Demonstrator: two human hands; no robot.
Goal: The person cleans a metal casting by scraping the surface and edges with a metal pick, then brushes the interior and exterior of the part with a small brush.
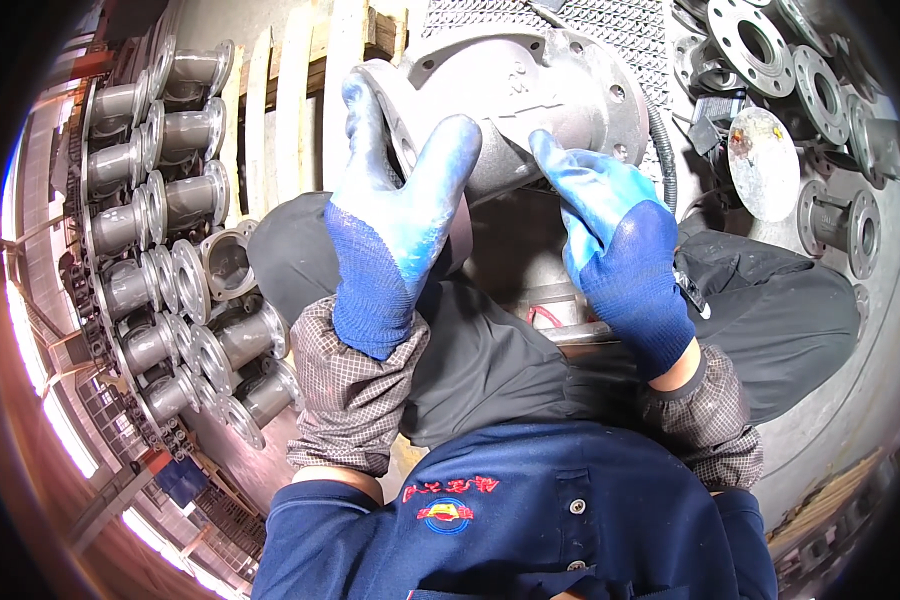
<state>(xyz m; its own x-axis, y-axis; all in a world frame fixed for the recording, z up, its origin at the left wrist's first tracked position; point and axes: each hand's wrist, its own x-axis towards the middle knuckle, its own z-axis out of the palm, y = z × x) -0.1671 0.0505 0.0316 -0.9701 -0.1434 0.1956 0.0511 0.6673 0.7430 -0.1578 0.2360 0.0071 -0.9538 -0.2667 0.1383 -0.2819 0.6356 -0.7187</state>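
Indoors, gloved hands meet a grey flanged pipe fitting [510,95] just beyond a seated worker's dark trousers [490,370]. The left hand [385,215] is splayed, thumb and fingers wide apart astride one flange; the right hand [618,210] lies along the fitting's lower side, its hold impossible to tell. Beyond are patterned mesh [635,25], wooden slats [292,110], grey floor [810,420] and, at left, rows of flanged pipes [188,135].

Blue gloves [395,215], checked sleeve covers [355,385], navy shirt [515,510], apparently black trousers [490,370].
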